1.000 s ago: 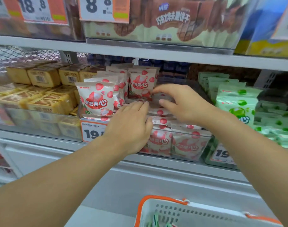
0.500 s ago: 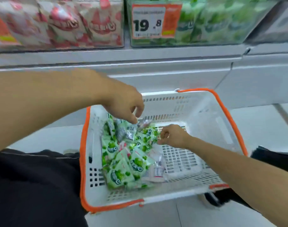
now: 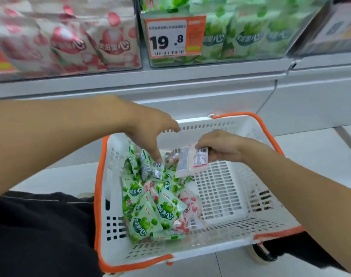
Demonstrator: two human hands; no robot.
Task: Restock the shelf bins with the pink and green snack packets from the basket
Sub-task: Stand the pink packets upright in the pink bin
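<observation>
The basket point(image 3: 220, 198) sits on the floor straight before me, between my knees, and in front of the shelf. A heap of packets point(image 3: 156, 206) lies in its left half. My left hand point(image 3: 148, 128) hangs over the far end of that heap, fingertips down on a packet point(image 3: 156, 170) there. To its right my right hand point(image 3: 220, 146) holds another packet point(image 3: 192, 161) above the basket's middle. Behind the basket, up on the shelf, two bins stand side by side: one bin point(image 3: 66, 45) to the left, the other bin point(image 3: 240, 37) to the right. A price tag point(image 3: 174, 37) hangs on the front of the right one, at its left end.
</observation>
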